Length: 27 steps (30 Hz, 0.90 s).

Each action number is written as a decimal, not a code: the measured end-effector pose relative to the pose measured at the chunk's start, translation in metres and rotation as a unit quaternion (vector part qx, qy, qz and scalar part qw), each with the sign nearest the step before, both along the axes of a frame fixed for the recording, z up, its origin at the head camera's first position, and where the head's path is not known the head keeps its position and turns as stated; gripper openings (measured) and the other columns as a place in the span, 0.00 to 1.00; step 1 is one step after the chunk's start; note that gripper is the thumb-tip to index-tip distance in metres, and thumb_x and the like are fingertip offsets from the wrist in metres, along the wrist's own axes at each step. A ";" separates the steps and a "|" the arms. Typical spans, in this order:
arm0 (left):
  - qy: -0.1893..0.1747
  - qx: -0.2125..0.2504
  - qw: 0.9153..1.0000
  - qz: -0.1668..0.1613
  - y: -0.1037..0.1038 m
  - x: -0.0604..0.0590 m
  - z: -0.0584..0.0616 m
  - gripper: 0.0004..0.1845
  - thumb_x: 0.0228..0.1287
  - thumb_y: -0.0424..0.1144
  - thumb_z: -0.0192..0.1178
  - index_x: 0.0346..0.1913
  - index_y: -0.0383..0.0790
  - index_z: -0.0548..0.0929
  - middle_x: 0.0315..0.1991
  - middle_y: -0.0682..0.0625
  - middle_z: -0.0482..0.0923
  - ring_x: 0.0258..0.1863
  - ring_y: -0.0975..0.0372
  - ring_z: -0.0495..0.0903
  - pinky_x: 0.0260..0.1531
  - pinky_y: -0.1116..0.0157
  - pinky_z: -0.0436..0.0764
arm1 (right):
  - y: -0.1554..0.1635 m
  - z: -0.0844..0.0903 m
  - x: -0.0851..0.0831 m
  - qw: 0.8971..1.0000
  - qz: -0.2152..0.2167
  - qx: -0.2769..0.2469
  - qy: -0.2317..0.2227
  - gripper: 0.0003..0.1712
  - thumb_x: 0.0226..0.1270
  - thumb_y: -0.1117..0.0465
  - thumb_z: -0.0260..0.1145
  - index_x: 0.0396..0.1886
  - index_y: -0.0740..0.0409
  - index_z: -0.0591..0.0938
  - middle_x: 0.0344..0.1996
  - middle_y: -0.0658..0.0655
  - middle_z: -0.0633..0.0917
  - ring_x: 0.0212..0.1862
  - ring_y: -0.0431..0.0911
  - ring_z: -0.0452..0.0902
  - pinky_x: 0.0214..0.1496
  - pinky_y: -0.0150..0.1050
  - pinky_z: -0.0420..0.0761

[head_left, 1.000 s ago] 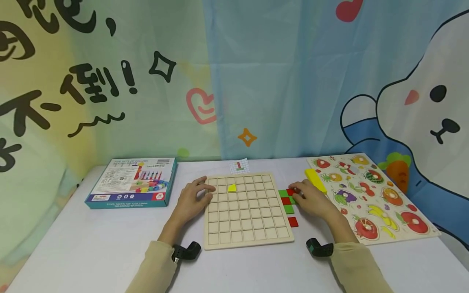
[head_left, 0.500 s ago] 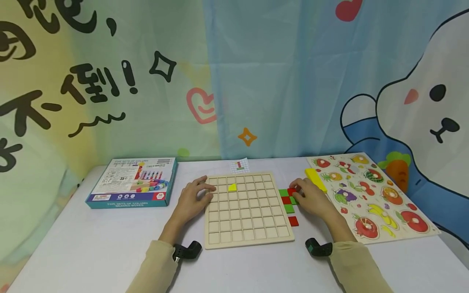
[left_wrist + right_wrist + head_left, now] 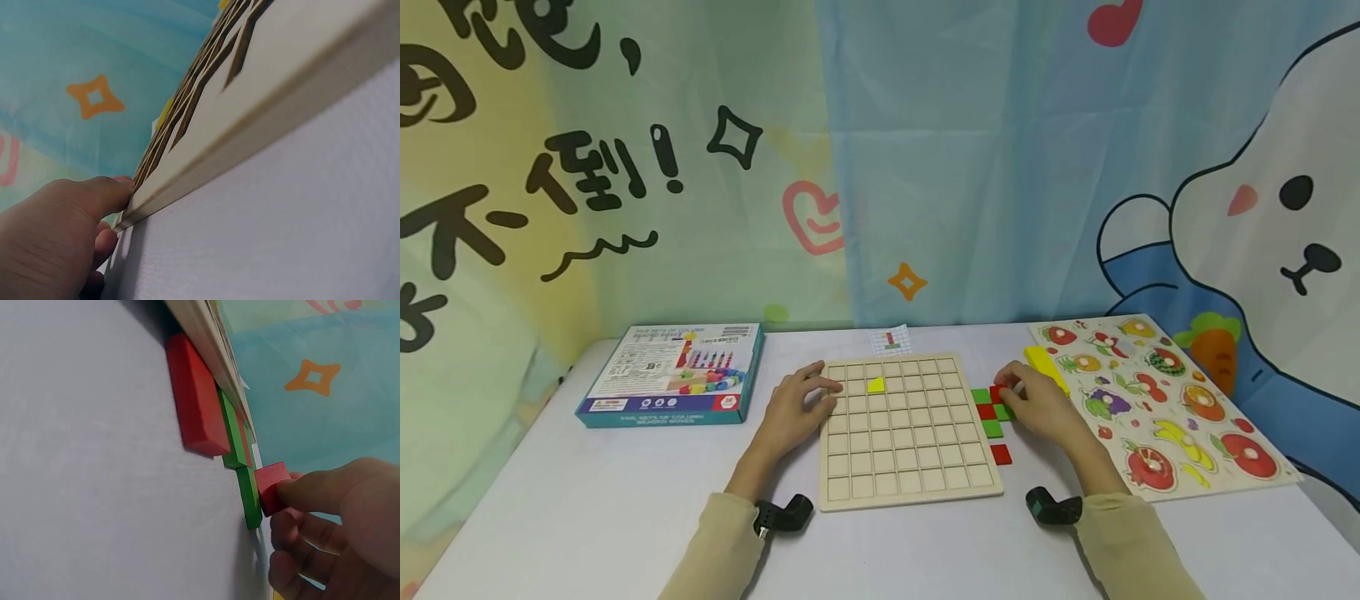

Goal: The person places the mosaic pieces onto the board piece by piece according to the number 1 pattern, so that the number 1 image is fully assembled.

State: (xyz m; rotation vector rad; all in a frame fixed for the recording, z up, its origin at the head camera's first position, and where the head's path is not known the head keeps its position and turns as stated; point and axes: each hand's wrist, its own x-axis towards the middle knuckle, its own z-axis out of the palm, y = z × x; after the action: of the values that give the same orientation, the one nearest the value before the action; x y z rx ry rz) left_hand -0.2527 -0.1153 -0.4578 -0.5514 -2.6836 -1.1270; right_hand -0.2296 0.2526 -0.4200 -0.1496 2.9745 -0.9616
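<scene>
A wooden grid board (image 3: 917, 482) lies mid-table, with one yellow tile (image 3: 876, 385) in an upper-left cell. At its left rim, my left hand (image 3: 796, 408) rests with relaxed fingers; in the left wrist view the thumb touches the top edge and other fingertips sit beside the rim. My right hand (image 3: 1037, 402) pinches a red tile (image 3: 271, 481) between thumb and fingers, tilted at the end of the tile group. Around it along the board's right edge lie several green tiles (image 3: 992, 428) and another red tile (image 3: 986, 412). A separate red tile (image 3: 1001, 454) lies nearer me.
A small pattern card (image 3: 891, 340) lies behind the board. The teal-edged box (image 3: 666, 377) stands at the back left. To the right, a yellow block (image 3: 1046, 370) sits against a fruit-picture board (image 3: 1213, 417). A printed curtain (image 3: 940, 167) hangs behind the table.
The right hand has shifted very slightly, its fingers staying at the red tile. My left hand and the board stay where they were.
</scene>
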 end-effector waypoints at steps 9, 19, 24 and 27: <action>0.005 -0.001 1.000 0.000 0.000 -0.001 0.001 0.09 0.62 0.41 0.62 0.45 0.50 0.85 0.66 0.43 0.68 0.61 0.44 0.69 0.58 0.42 0.63 | -0.006 0.002 -0.004 0.998 -0.009 -0.058 0.022 0.06 0.69 0.62 0.57 0.44 0.57 0.75 0.39 0.58 0.81 0.39 0.49 0.72 0.33 0.35 0.74; 0.010 0.000 1.000 -0.002 0.000 -0.002 0.000 0.10 0.61 0.40 0.63 0.45 0.50 0.85 0.66 0.42 0.68 0.62 0.43 0.69 0.58 0.42 0.63 | -0.020 0.004 -0.006 0.996 -0.009 -0.083 0.033 0.08 0.68 0.62 0.57 0.44 0.59 0.75 0.41 0.60 0.80 0.42 0.51 0.74 0.39 0.37 0.73; 0.013 0.003 1.000 -0.002 0.000 -0.001 0.000 0.09 0.60 0.39 0.63 0.44 0.49 0.85 0.65 0.41 0.69 0.62 0.42 0.69 0.58 0.41 0.63 | -0.026 0.003 -0.006 0.996 -0.009 -0.087 0.034 0.07 0.67 0.61 0.59 0.43 0.58 0.76 0.39 0.58 0.81 0.40 0.50 0.75 0.37 0.37 0.74; 0.014 0.000 1.000 0.000 -0.001 0.000 0.000 0.09 0.60 0.39 0.63 0.44 0.49 0.85 0.65 0.41 0.69 0.62 0.42 0.69 0.58 0.40 0.63 | -0.031 0.001 -0.008 0.995 0.004 -0.093 0.031 0.07 0.67 0.61 0.59 0.43 0.57 0.76 0.38 0.58 0.81 0.40 0.50 0.75 0.36 0.36 0.75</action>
State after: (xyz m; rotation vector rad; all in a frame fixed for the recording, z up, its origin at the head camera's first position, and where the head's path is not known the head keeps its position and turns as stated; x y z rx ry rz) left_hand -0.2525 -0.1162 -0.4575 -0.5612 -2.6601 -1.1119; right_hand -0.2373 0.2214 -0.4189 -0.1968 2.9306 -1.2558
